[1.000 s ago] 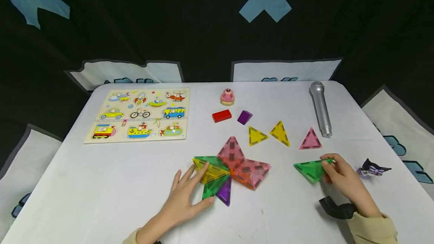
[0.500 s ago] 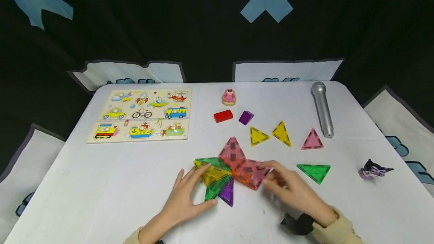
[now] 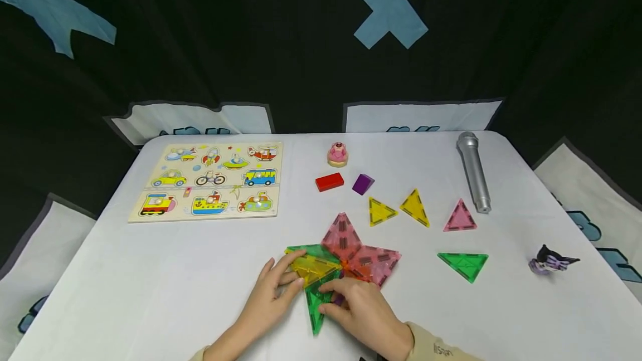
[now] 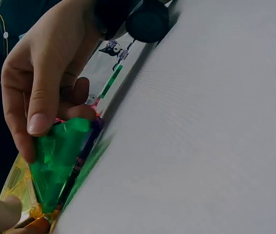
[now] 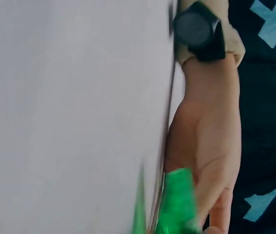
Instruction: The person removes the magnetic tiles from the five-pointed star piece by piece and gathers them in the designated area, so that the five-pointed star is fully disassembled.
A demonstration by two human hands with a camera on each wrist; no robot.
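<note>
In the head view, several see-through triangular magnetic tiles join into a star-like shape with pink tiles (image 3: 342,237) at its back and right. My left hand (image 3: 268,302) pinches the yellow tile (image 3: 313,269) on its left side between thumb and fingers. At the front, my right hand (image 3: 363,311) pinches a green tile (image 3: 314,308) whose tip points towards me. The purple tile is mostly hidden behind the right fingers. In the left wrist view, the right thumb and fingers grip the green tile (image 4: 57,161) at its wide end, tilted above the table.
To the right lie a loose green tile (image 3: 465,265), a pink tile (image 3: 460,217) and two yellow tiles (image 3: 415,208). Behind are a red block (image 3: 329,182), a purple block (image 3: 363,184), a pink figure (image 3: 337,155), a picture puzzle board (image 3: 208,183) and a silver microphone (image 3: 473,171).
My right hand has released the loose green tile on the right and moved left to the shape's front, where it grips another green tile. My left thumb has drawn in towards the yellow tile.
</note>
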